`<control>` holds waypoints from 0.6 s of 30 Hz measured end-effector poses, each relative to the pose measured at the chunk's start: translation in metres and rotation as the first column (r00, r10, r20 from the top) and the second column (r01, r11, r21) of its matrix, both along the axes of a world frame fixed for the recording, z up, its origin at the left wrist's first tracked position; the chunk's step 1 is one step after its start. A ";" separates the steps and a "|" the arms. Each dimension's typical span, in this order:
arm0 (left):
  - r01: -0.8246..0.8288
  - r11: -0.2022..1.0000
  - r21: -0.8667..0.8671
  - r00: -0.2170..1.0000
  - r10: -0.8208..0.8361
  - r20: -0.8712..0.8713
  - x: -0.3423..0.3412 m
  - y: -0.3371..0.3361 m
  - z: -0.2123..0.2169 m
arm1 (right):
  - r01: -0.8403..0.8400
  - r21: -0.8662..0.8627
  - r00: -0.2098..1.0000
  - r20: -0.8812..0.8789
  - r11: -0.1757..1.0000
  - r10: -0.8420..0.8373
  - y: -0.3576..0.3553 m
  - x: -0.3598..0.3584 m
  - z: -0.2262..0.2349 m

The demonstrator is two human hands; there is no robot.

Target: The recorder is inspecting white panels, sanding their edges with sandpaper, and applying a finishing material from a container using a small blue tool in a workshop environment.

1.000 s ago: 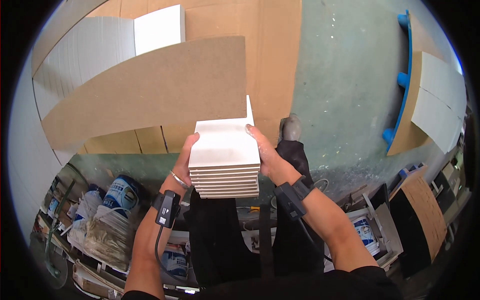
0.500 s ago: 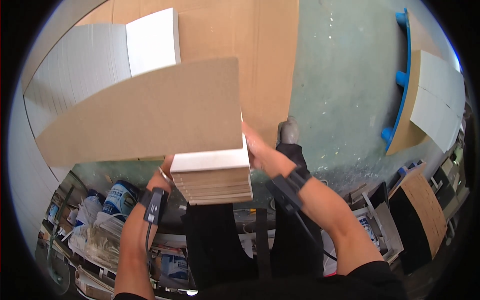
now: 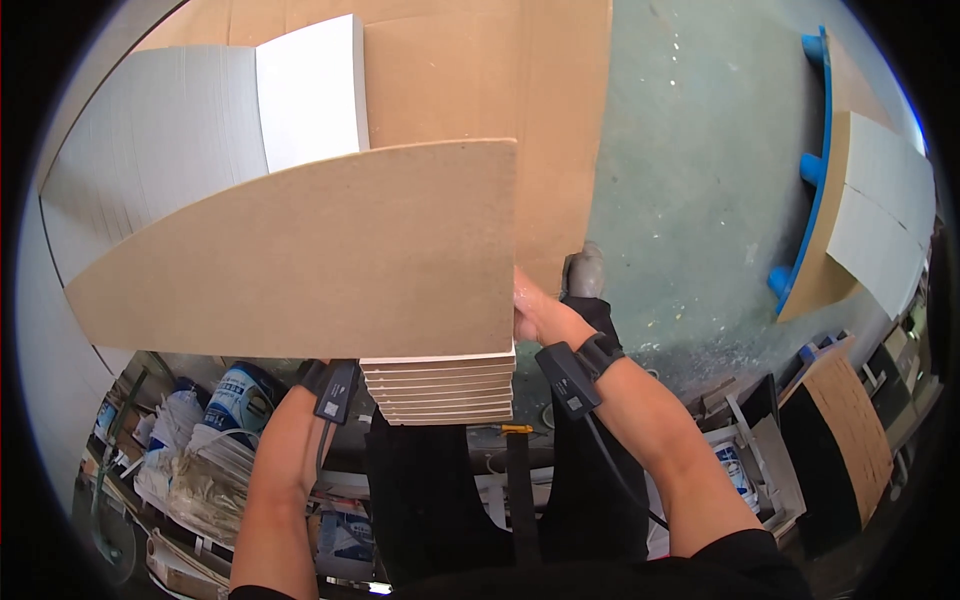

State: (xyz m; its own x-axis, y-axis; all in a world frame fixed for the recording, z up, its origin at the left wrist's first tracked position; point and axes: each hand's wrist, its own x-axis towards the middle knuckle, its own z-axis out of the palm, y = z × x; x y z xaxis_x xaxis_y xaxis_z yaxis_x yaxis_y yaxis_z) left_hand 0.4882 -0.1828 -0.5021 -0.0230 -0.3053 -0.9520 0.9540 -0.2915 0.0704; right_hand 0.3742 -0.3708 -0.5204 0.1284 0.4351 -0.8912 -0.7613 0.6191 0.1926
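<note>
A stack of several flat boards, with pale faces and brown edges, is held up in front of my legs. Over its top lies a large brown board with a curved far edge, reaching far to the left. My right hand grips at the right side of the stack; its fingers are mostly hidden behind the brown board. The left forearm runs up to the stack's left side, where the brown board hides my left hand. Half a second ago that hand showed against the stack's left side.
Beyond lie a long row of white panels and a white block on a cardboard sheet. White boards rest on a blue pallet at right. Paint buckets and leaning boards stand nearby.
The brown board has come nearer and a little right, and now covers the stack's white top. My left hand has gone out of sight beneath it.
</note>
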 end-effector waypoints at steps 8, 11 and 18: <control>-0.088 0.996 -0.025 0.993 0.086 -0.083 -0.006 -0.002 -0.001 | -0.001 0.025 0.996 0.090 1.000 -0.001 0.002 -0.013 -0.003; 0.004 0.997 -0.075 0.999 0.000 0.045 -0.013 0.020 -0.016 | -0.094 0.110 0.995 0.040 0.989 0.090 -0.009 0.005 0.000; -0.044 0.976 -0.213 0.982 0.081 0.169 -0.037 0.017 0.041 | -0.087 -0.149 0.879 0.454 0.985 0.146 -0.026 -0.033 0.047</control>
State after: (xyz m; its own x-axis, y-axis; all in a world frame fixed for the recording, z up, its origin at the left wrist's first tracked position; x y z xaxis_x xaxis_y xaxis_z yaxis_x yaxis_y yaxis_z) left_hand 0.4515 -0.1660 -0.4611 0.1642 -0.4921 -0.8549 0.9371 -0.1927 0.2910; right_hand 0.3408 -0.3972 -0.4735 0.4930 0.3657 -0.7894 -0.8132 0.5162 -0.2687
